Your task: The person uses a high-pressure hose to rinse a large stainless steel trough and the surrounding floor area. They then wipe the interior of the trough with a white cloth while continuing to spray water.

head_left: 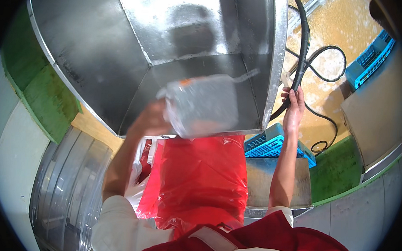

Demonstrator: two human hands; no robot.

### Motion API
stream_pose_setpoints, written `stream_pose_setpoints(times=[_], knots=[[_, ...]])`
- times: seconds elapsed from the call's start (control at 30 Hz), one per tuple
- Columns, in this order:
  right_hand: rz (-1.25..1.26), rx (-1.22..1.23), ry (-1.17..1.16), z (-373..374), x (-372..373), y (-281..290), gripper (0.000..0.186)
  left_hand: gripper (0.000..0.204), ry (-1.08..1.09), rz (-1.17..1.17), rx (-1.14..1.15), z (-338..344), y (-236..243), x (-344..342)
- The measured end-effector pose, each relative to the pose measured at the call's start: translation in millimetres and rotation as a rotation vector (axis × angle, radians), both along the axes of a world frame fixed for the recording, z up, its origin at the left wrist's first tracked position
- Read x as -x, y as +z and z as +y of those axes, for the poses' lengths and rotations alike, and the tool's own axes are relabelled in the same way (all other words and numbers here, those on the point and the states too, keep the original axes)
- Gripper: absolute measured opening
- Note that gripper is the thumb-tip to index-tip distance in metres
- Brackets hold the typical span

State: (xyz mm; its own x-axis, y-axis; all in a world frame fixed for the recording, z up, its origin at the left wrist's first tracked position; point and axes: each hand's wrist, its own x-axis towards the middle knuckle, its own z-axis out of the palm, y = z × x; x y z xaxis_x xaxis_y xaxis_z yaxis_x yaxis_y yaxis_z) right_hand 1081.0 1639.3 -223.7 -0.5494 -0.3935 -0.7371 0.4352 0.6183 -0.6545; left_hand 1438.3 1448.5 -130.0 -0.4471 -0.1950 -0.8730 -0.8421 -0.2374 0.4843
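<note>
My left hand (155, 116) is closed around the side of a translucent, box-shaped plastic container (204, 105), smeared by motion. A small orange patch shows at its top edge, and a thin strip juts out at its upper right. The container is over the near part of a large metal tub (92, 33); whether it touches the tub I cannot tell. Outside the tub's right rim, my right hand (294, 101) grips a thick black hose (303, 49). A glossy red plastic apron (202, 180) hangs in front of me, against the tub's near edge.
Blue plastic crates (272, 145) stand below my right forearm, and another blue crate (372, 57) is at the far right. A thinner black hose (326, 80) loops over the wet tan floor (337, 32). Clear strip curtains (73, 178) hang at the left.
</note>
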Motion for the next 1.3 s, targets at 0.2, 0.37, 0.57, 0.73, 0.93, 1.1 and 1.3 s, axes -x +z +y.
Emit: stream_pose_setpoints(times=[0.2,0.37,0.57,0.73,0.93,1.1,1.3], knots=[[0.302,-0.081,-0.099,-26.1,-46.9,-13.6,0.037,0.031,-0.344,-0.374,0.774,24.1,-261.5,-92.3],[0.272,-0.113,-0.09,-31.1,-46.9,-15.3,0.035,0.018,-0.315,-0.4,0.857,77.0,-414.8,-2.7],[0.23,-0.129,-0.124,-24.0,-48.6,-20.7,0.035,0.019,-0.313,-0.187,0.761,65.0,-422.3,105.2],[0.277,-0.145,-0.093,-21.9,-46.2,-18.3,0.036,0.027,-0.115,0.206,0.626,16.3,-332.3,58.4],[0.054,-0.049,-0.231,-1.1,-25.2,-21.8,0.029,0.014,-0.003,0.169,0.214,-26.0,-66.1,62.1],[-0.209,0.106,-0.184,18.4,9.2,26.7,0.025,0.015,-0.173,0.485,0.499,9.7,83.4,105.7],[-0.369,0.224,-0.192,67.2,18.8,61.6,0.032,0.046,-0.55,0.291,0.4,113.5,166.5,197.9]])
